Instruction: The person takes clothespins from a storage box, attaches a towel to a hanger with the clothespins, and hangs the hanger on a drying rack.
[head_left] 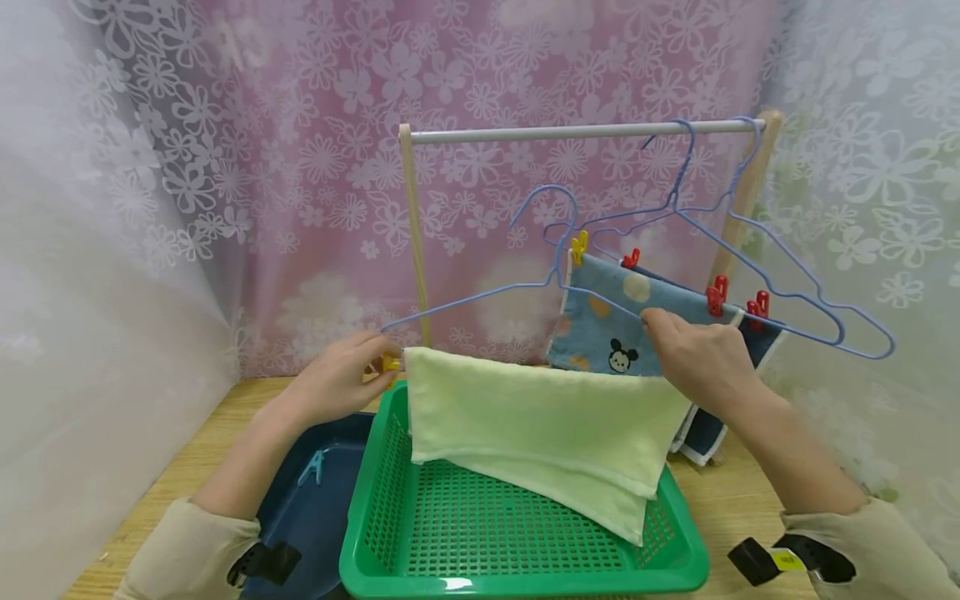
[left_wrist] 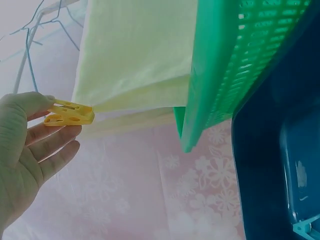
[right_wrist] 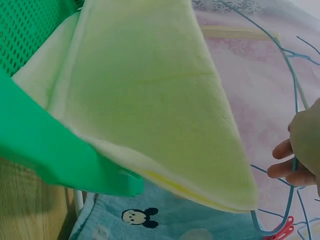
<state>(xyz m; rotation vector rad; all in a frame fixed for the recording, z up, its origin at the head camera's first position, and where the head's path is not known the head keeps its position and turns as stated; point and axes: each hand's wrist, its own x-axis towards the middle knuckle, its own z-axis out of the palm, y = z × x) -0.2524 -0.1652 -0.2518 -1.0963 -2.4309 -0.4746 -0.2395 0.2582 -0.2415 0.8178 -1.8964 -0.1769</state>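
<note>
A pale yellow towel (head_left: 540, 417) hangs folded over the lower bar of a blue wire hanger (head_left: 487, 293), above the green basket (head_left: 525, 586). My left hand (head_left: 337, 375) pinches a yellow clothespin (left_wrist: 70, 114) between thumb and fingers. The clothespin's tip is at the towel's left top corner; whether it bites the cloth I cannot tell. On the other side, my right hand (head_left: 701, 358) grips the right arm of this hanger, with its fingers curled about the wire in the right wrist view. The towel's right top corner is partly behind that hand.
Behind stands a rack with a metal rod (head_left: 525, 133). Two more blue hangers hang at its right, carrying a light blue towel (head_left: 600, 321) and a dark cloth (head_left: 705, 433) held by red clothespins (head_left: 717, 296). A dark blue tub (head_left: 330, 500) at left contains a light blue clothespin (head_left: 312, 468).
</note>
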